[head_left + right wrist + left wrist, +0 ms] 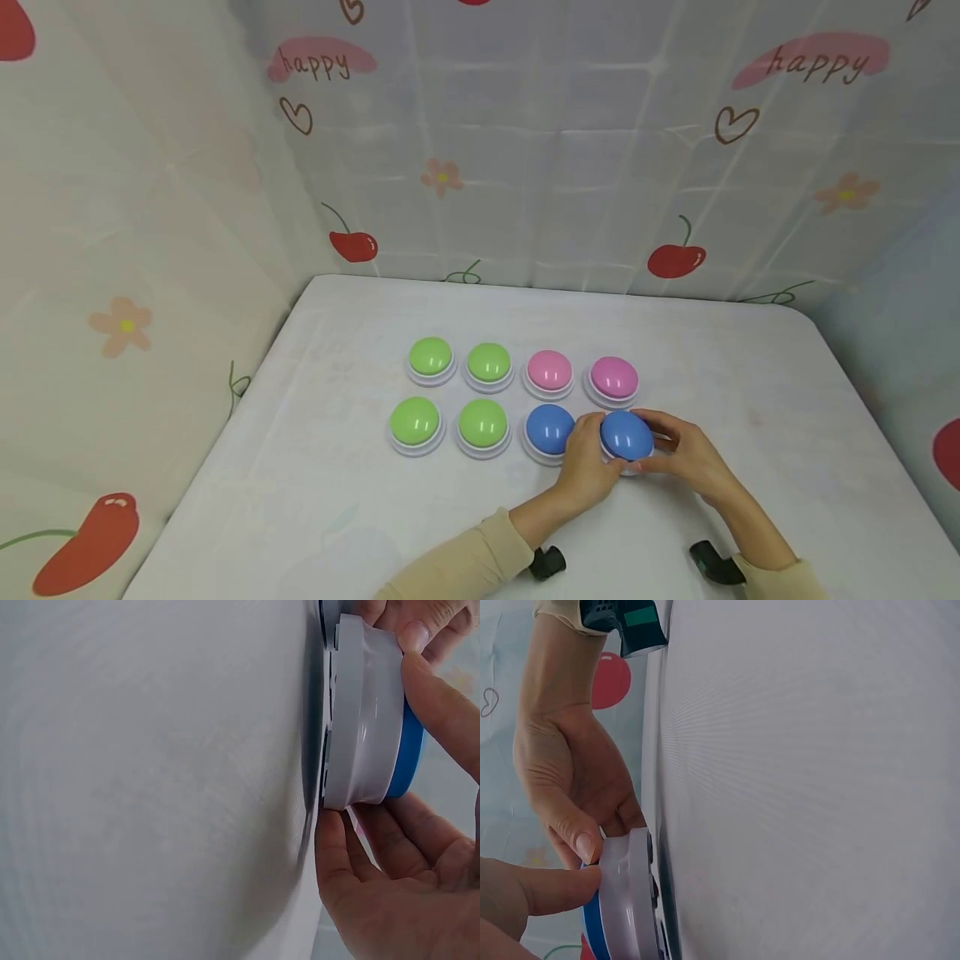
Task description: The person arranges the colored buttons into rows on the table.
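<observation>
**Blue button held at the front right of the rows**

The blue button is pinched at its white rim by the left hand and the right hand. Its dome is faced upward, its base flat on the tabletop.

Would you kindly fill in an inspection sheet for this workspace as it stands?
Surface: white table, cloth-covered.
Job's things: eight dome buttons in two rows. Far row: two green, two pink. Near row: two green, one blue, and the held blue button.
Clutter: nothing seen.
Grippers: left hand and right hand both grip the held blue button by its white base, at the table.
Cables: nothing seen.
Surroundings: curtains printed with cherries, flowers, hearts and "happy".
</observation>
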Demonstrator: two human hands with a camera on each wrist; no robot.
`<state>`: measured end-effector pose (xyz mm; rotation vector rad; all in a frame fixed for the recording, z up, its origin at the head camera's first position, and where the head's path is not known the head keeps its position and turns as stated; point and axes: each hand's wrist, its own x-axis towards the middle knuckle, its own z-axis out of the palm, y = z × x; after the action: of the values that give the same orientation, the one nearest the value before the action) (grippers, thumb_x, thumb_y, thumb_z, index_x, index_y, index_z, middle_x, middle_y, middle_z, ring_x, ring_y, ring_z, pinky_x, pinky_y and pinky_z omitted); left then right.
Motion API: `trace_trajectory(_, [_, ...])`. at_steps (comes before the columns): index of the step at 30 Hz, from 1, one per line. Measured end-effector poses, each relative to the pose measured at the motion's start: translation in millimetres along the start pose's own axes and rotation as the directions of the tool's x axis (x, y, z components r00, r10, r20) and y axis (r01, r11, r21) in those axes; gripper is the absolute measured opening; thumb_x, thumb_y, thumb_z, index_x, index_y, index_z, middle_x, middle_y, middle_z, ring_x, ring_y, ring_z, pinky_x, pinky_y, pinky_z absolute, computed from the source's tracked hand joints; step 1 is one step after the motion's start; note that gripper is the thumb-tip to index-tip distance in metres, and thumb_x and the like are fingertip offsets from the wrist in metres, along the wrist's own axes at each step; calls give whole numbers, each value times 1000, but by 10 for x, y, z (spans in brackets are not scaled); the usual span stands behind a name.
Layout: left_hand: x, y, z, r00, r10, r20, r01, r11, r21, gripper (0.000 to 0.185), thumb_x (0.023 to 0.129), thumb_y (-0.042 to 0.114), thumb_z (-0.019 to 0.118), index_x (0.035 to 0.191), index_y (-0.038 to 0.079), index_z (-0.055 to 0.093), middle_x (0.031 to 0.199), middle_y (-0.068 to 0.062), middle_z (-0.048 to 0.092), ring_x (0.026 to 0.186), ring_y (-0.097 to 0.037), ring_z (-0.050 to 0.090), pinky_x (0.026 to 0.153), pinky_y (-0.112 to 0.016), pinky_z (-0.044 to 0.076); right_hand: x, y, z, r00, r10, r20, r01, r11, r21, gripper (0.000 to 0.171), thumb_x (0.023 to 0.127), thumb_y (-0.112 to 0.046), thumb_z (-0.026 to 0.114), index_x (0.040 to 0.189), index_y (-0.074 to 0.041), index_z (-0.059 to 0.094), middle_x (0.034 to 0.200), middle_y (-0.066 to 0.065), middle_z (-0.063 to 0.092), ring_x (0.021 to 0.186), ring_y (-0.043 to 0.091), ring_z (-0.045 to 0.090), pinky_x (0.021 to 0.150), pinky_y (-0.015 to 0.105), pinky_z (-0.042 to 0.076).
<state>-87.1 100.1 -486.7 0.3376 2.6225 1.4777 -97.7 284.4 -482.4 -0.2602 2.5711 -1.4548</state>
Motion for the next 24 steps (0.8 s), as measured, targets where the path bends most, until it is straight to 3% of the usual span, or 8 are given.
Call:
trace_trajectory(4, [8, -16, 12, 1000, -18, 16, 18, 1000, 20, 61, 83, 7, 74, 136, -1, 46, 136, -10, 50, 129, -24, 48, 110, -37, 42, 6, 8, 4, 1000, 3, 8, -3, 1000, 0, 75, 71, -10, 86, 136, 4, 51, 137, 28, 53, 122, 45, 55, 94, 21, 53])
trace_trajectory(12, [5, -53, 28, 1000, -10, 25, 9, 1000, 25, 59, 84, 4, 72, 136, -2, 45, 137, -12, 50, 129, -27, 49, 110, -38, 42, 17, 22, 33, 1000, 5, -2, -5, 1000, -18, 77, 70, -9, 87, 136, 5, 51, 137, 29, 52, 122, 49, 54, 99, 50, 48])
trace_trajectory(20, [-5, -62, 22, 998, 21, 52, -23, 999, 38, 59, 86, 2, 69, 137, -4, 41, 139, -15, 47, 131, -29, 47, 112, -39, 41, 14, 4, 47, 1000, 21, -2, -21, 999, -27, 79, 69, -9, 87, 137, 6, 49, 138, 31, 50, 122, 52, 52, 99, 53, 46])
trace_trajectory(24, [-16, -58, 25, 997, -5, 82, 3, 1000, 25, 67, 87, 6, 70, 143, -4, 34, 145, -15, 42, 136, -27, 43, 114, -38, 39, 10, 0, 60, 1000, 25, -4, -25, 999, -36, 80, 69, -9, 87, 137, 6, 49, 139, 31, 50, 123, 52, 51, 99, 53, 45])
